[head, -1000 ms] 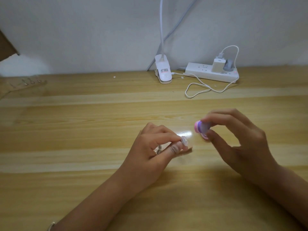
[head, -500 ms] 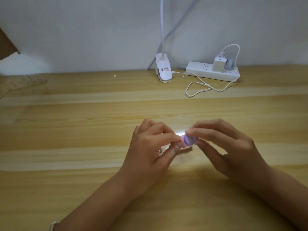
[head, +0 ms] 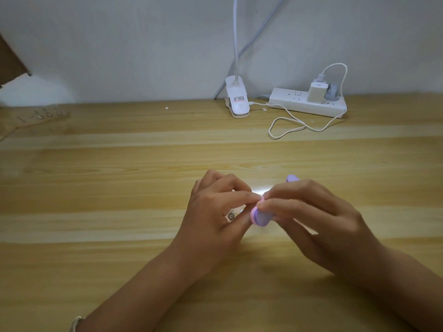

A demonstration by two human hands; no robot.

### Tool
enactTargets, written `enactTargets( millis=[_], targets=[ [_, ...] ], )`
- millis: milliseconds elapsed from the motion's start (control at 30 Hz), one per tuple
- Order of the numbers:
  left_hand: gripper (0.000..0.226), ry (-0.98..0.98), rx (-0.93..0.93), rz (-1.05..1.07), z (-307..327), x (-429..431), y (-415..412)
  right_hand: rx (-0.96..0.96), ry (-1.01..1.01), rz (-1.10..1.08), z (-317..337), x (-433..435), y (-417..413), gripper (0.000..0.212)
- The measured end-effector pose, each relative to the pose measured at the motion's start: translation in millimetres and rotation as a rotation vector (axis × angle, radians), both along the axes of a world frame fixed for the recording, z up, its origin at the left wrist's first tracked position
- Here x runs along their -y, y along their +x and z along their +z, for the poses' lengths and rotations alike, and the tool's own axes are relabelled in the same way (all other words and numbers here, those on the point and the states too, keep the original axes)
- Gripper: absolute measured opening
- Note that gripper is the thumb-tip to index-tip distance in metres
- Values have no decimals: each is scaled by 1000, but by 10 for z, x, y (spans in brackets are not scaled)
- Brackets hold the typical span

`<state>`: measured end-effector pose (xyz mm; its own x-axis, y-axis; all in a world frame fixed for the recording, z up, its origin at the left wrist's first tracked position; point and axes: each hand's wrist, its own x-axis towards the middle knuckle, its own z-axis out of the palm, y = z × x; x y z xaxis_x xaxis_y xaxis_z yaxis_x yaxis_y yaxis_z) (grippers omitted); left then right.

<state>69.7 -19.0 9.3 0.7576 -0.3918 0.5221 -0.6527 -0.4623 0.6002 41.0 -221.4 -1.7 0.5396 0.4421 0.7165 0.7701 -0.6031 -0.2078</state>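
Note:
My right hand (head: 318,219) pinches a small pink and purple rounded gadget (head: 332,218) between thumb and forefinger, low over the wooden desk (head: 119,188). A purple end of it (head: 293,178) pokes out behind my fingers. My left hand (head: 215,212) meets it from the left, its thumb and forefinger pinched together right against the gadget's pink end. What those fingertips hold is hidden. A small metal piece (head: 230,215) shows in the gap under my left fingers.
At the back of the desk a white clip lamp base (head: 237,101) stands by the wall. Right of it lies a white power strip (head: 308,104) with a charger and a looping white cable (head: 287,127). Cardboard with small metal parts (head: 40,115) sits far left.
My right hand brought the pink and purple gadget leftward and down until it met my left fingertips. The small clear piece seen at my left fingertips a second ago is now hidden.

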Motion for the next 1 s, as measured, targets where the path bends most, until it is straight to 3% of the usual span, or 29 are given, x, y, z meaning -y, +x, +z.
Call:
enactTargets(
  millis=[333, 467, 533, 633, 767, 1000],
  targets=[
    [18, -27, -11, -38, -22, 5, 10, -7, 9, -38, -12, 30, 6, 24],
    [13, -93, -17, -56, -9, 32, -12, -38, 183, -204, 96, 180, 80, 20],
    [8, -133, -43, -47, -8, 26, -18, -60, 234, -169, 87, 130, 34, 21],
    [12, -151, -55, -62, 8, 10, -29, -22, 141, -31, 19, 9, -35, 16],
    [13, -161, -42, -60, 25, 12, -25, 53, 80, -137, 35, 61, 28, 15],
    [17, -164, -86, -88, 15, 12, -16, 143, 9, -130, 17, 64, 19, 21]
  ],
)
